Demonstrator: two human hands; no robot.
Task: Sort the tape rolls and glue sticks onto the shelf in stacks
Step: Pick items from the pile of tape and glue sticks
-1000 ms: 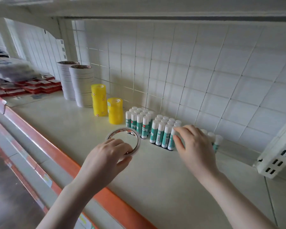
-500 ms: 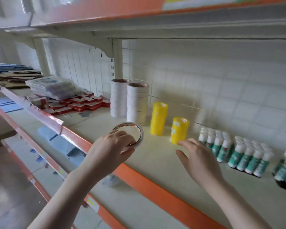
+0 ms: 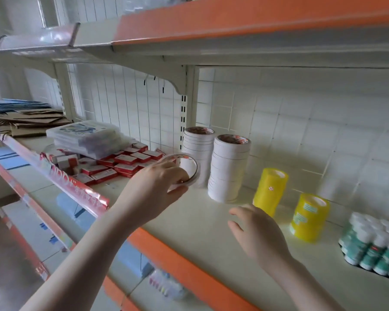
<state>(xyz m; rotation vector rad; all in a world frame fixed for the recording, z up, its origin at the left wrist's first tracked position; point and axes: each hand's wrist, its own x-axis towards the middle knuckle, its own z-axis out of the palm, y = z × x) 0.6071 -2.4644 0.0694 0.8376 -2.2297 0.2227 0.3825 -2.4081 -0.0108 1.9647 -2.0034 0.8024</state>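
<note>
Since 1 s ago we have swung left along the shelf (image 3: 202, 223): our left hand (image 3: 153, 189) was holding the thin tape roll (image 3: 184, 169) in front of the glue sticks (image 3: 375, 245), and now it carries it up beside the 2 white tape stacks (image 3: 213, 162). Our right hand (image 3: 258, 232) was touching the glue stick caps and has come off them. We read this as glue-stick tidying paused and the roll about to go on a white stack.

Near to far:
- Right hand: hovers low over the shelf, fingers loosely spread and relaxed, holding nothing, touching nothing we can see. It sits just in front of the taller yellow tape stack (image 3: 271, 189).
- Left hand: fingers curled round the lower rim of the thin tape roll, pinching it. The roll is held tilted, opening facing us, in the air in front of the left white stack, not yet set down.
- Shorter yellow tape stack (image 3: 309, 217) stands to the right, glue sticks upright in a block at the far right edge.
- Red boxes (image 3: 121, 162) lie left of the white stacks, untouched.

Next move needs a lift, since both white stack tops sit above the roll.
</note>
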